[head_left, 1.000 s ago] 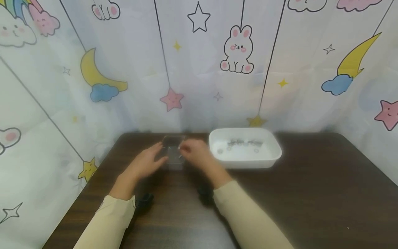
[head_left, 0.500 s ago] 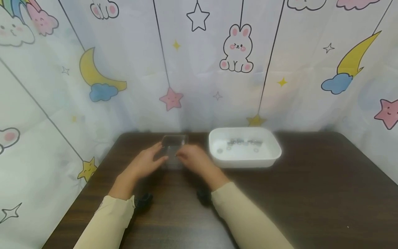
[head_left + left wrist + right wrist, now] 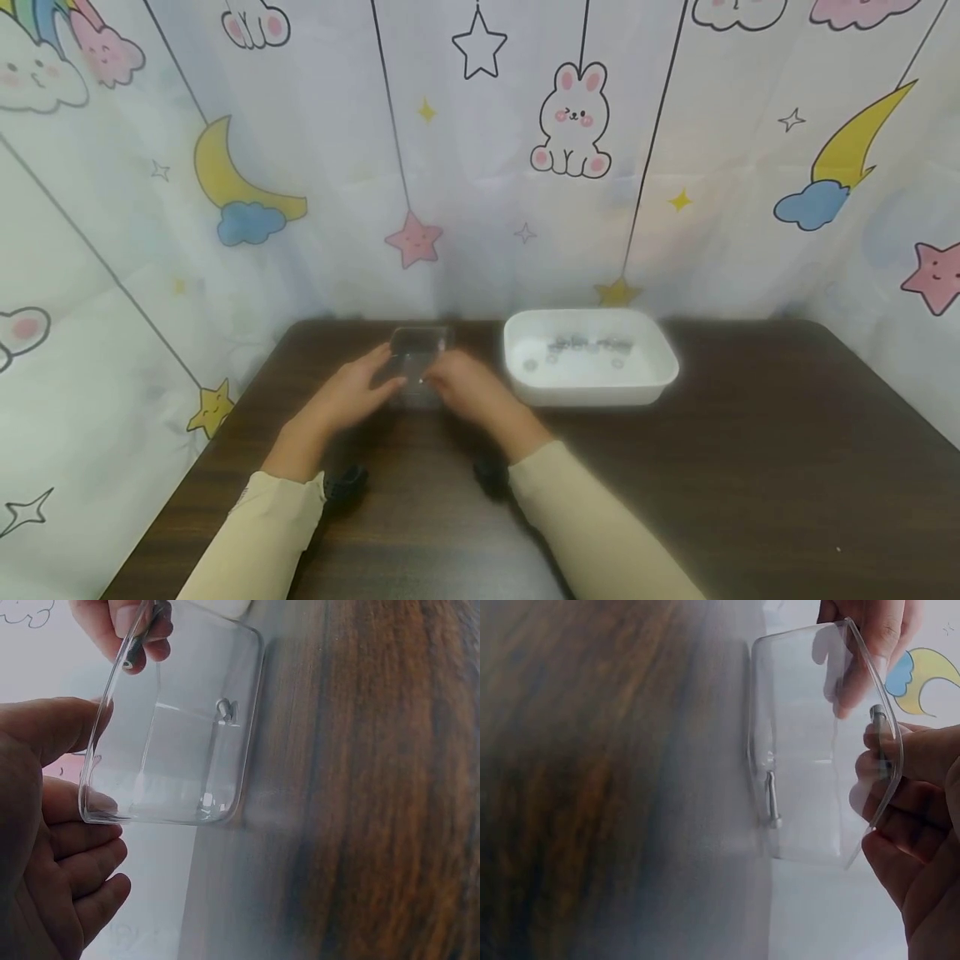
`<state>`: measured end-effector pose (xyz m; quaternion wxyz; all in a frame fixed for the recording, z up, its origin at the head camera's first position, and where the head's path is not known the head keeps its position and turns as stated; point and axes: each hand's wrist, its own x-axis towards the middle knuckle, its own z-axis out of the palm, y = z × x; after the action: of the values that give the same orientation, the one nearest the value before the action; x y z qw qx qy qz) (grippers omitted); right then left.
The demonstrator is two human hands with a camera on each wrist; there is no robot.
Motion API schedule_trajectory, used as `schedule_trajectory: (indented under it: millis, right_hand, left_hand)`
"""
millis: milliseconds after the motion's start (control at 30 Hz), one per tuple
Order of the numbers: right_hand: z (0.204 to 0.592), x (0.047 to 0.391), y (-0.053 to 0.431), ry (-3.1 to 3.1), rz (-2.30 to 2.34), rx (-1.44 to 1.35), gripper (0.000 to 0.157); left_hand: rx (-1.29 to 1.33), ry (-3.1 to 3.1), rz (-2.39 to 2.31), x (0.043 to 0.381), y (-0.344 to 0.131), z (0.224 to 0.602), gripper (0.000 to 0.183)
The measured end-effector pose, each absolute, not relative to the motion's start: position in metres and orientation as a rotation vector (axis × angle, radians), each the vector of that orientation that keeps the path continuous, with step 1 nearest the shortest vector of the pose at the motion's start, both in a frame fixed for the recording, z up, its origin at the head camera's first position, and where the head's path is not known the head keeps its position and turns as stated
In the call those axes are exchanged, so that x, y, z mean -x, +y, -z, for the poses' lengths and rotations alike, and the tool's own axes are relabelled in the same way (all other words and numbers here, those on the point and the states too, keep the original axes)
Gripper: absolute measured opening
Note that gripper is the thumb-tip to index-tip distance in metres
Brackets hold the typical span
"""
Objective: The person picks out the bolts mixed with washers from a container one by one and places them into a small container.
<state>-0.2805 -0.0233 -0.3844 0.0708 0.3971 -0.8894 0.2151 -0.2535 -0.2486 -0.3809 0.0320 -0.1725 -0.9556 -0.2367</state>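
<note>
A clear rectangular plastic box (image 3: 420, 335) stands near the back of the table, left of centre. My left hand (image 3: 347, 392) holds its left side, thumb and fingers at the rim (image 3: 88, 769). Over the box's right side, my right hand (image 3: 474, 387) pinches a small metal bolt (image 3: 878, 714) between thumb and fingers; its head shows in the right wrist view, its lower part is mostly hidden by the fingers. Another metal bolt (image 3: 772, 799) lies in the bottom of the box, also visible in the left wrist view (image 3: 224, 710).
Right of the box stands a white plastic tray (image 3: 592, 396) with several small metal parts, some ring-shaped, blurred. A dark wooden table (image 3: 712, 483) carries both. Behind hangs a white curtain (image 3: 487, 192) with printed stars, moons and rabbits.
My right hand has shifted slightly left and inward over the box with the bolt, then stayed nearly still. The left hand, box and tray have kept their places.
</note>
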Motion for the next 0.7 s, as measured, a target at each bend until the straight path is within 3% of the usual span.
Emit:
schedule_trajectory:
  millis: [700]
  right_hand:
    - [0.3855,0.2848,-0.0232,-2.672,-0.661,-1.282,0.015]
  left_hand:
    - [0.509,-2.96,0.722,0.2526,-0.2473,0.3819,0.072]
